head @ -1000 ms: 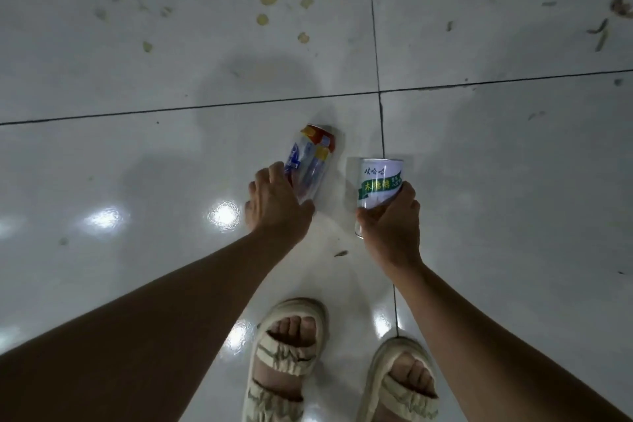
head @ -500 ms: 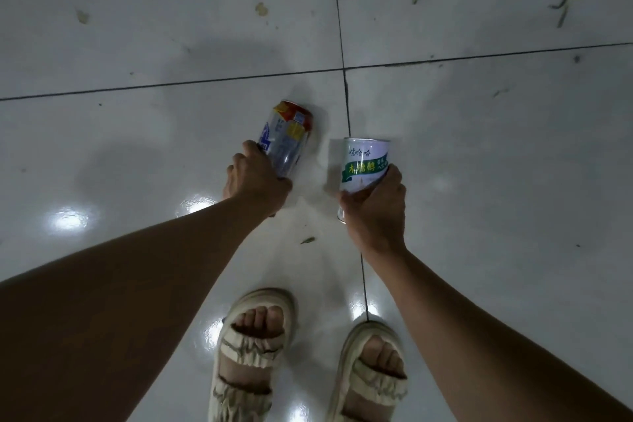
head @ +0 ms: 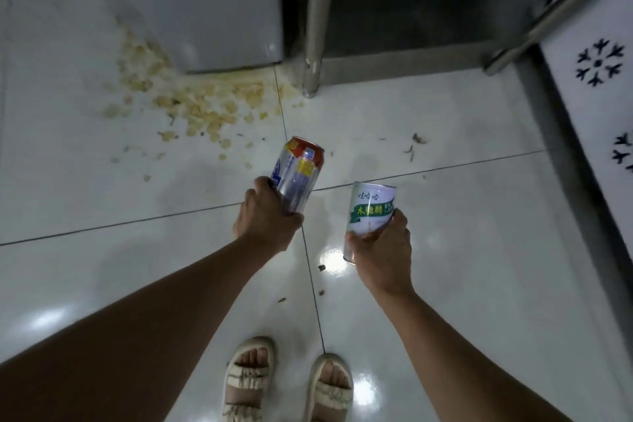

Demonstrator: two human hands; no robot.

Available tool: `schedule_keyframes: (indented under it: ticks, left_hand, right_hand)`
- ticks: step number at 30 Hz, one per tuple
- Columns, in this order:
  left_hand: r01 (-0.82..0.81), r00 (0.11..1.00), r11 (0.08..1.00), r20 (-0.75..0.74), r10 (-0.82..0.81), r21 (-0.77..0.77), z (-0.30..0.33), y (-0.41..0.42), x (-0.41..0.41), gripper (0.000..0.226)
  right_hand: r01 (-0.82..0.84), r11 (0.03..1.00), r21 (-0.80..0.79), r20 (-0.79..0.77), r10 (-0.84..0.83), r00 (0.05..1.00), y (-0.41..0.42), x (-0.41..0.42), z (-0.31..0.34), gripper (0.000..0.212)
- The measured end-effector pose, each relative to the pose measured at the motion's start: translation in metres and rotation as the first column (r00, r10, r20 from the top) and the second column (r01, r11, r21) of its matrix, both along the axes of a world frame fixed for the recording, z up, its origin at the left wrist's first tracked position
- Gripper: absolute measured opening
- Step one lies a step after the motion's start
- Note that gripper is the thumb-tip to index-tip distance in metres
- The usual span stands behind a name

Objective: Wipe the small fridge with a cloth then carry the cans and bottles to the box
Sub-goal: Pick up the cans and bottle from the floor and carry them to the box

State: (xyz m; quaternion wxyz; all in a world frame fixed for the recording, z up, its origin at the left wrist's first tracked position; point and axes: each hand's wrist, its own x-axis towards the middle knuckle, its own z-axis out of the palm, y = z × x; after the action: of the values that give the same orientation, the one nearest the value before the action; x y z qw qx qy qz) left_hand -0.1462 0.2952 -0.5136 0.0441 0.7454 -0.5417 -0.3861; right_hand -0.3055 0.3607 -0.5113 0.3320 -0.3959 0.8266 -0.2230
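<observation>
The silver and red can (head: pixel 297 178) is sitting in the middle of the frame, tilted with its red end away, and the left hand (head: pixel 265 216) is gripping its near end from the left. Just right of it, apart from the first, the white can with a green band (head: pixel 370 212) is being held at its lower part by the right hand (head: pixel 382 250). Both are hanging over the white tiled floor (head: pixel 462 216), with yellowish scraps (head: pixel 191 103) lying in the upper left by the grey cabinet base (head: pixel 212 3).
</observation>
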Motion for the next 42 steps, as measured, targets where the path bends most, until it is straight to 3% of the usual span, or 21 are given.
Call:
schedule_keyframes:
  ticks: [7, 11, 20, 26, 32, 42]
  left_hand:
    - [0.021, 0.995, 0.994, -0.097, -0.032, -0.111, 0.163, -0.01, -0.007, 0.053]
    - [0.05, 0.987, 0.987, -0.143, -0.073, -0.154, 0.247, -0.007, -0.004, 0.061]
    - [0.137, 0.947, 0.961, -0.254, -0.199, -0.239, 0.392, 0.032, -0.011, 0.069]
    - [0.29, 0.876, 0.925, -0.321, -0.36, -0.245, 0.456, 0.055, -0.051, 0.068]
    - [0.492, 0.777, 0.818, -0.274, -0.567, -0.297, 0.514, 0.104, -0.104, 0.072]
    - [0.698, 0.528, 0.616, -0.318, -0.788, -0.365, 0.555, 0.285, -0.191, 0.065]
  right_hand:
    - [0.02, 0.999, -0.047, 0.025, -0.019, 1.0, -0.008, -0.017, 0.161, 0.066]
    - [0.056, 0.993, -0.108, 0.013, -0.055, 0.998, -0.005, -0.025, 0.249, 0.063]
    - [0.214, 0.96, -0.181, 0.05, -0.209, 0.977, 0.041, -0.038, 0.406, 0.064]
    - [0.391, 0.9, -0.19, 0.1, -0.378, 0.92, 0.1, -0.058, 0.474, 0.068]
    - [0.565, 0.772, -0.291, 0.154, -0.545, 0.824, 0.183, -0.085, 0.525, 0.044]
    - [0.755, 0.539, -0.373, 0.17, -0.761, 0.627, 0.388, -0.122, 0.566, 0.048]
